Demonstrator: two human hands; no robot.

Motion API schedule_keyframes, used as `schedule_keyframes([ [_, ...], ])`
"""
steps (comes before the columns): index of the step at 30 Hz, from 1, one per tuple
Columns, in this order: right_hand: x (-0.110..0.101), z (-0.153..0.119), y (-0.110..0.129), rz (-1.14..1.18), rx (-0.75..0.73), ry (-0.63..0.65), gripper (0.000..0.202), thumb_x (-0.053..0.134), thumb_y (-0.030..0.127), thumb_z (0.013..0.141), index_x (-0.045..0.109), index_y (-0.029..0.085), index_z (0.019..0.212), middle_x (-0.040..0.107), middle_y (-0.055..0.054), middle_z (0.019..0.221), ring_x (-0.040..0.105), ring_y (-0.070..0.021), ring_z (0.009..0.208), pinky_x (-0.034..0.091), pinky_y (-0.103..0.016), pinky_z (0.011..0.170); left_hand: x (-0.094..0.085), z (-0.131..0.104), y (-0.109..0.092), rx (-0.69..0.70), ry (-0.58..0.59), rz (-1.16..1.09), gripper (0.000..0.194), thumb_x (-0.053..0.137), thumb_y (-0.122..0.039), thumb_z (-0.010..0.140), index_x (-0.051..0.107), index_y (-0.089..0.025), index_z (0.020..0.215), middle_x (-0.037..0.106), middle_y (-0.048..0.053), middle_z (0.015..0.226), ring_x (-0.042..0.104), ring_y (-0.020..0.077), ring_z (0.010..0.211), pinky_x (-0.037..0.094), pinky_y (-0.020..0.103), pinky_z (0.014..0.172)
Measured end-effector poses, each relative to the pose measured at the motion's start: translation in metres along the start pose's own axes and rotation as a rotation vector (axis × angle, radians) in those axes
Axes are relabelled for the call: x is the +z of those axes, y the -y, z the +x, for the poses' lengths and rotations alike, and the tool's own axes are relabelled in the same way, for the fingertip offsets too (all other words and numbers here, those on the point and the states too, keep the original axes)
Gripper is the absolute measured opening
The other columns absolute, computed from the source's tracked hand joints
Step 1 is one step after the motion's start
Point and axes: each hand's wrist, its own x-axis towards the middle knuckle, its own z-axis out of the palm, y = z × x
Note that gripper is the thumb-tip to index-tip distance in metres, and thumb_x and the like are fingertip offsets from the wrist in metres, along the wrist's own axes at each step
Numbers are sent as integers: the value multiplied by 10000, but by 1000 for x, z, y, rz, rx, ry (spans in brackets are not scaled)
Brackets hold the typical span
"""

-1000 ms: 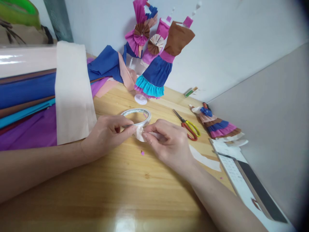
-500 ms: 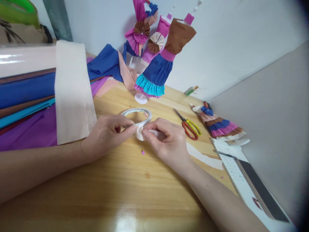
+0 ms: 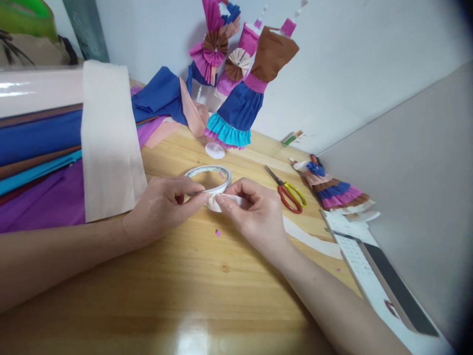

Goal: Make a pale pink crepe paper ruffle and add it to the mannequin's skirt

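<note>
Between my fingertips is a narrow white crepe paper strip (image 3: 214, 202), gathered into small pleats. My left hand (image 3: 168, 207) pinches its gathered end close to the rim of a roll of double-sided tape (image 3: 208, 171). Thumb and fingers of my right hand (image 3: 254, 212) are closed on the strip just right of the pleats. From beneath that hand the strip's flat tail (image 3: 312, 240) runs rightward over the wooden table (image 3: 166, 291). How the strip meets the tape is partly hidden by my fingers.
Scissors (image 3: 286, 190) with red and yellow handles lie beyond my right hand. Paper-dressed dolls (image 3: 240, 106) stand at the back, and another (image 3: 332, 187) lies at right near a white board (image 3: 369, 271). Stacked coloured crepe paper (image 3: 40, 133) fills the left, a white sheet (image 3: 111, 143) on top.
My right fingers have shifted slightly toward the left hand, and the white paper between them looks more bunched. The left hand keeps its pinch.
</note>
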Motion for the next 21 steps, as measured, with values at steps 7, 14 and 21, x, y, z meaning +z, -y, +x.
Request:
schedule_keyframes([
  [7, 2, 2, 0, 28, 105, -33, 221, 687, 267, 734, 530, 186, 602, 534, 35, 536, 420, -90, 490, 328, -229, 468, -1, 1, -2, -5, 18, 27, 255, 557, -306, 871, 681, -192, 680, 489, -45, 531, 411, 76, 499, 277, 229, 509],
  [14, -2, 4, -3, 101, 158, -39, 201, 715, 243, 682, 537, 206, 765, 508, 63, 564, 438, -95, 494, 321, -225, 466, -3, 1, -2, 7, 61, 7, 224, 559, -281, 867, 712, -196, 727, 509, -49, 527, 410, 75, 502, 276, 219, 500],
  [21, -3, 6, -5, 320, 256, 231, 129, 671, 283, 730, 606, 173, 750, 533, 42, 551, 405, -78, 460, 279, -219, 444, 1, 2, 1, -19, 19, -60, 143, 607, -296, 832, 689, -205, 907, 631, -27, 710, 457, 76, 534, 347, 209, 508],
])
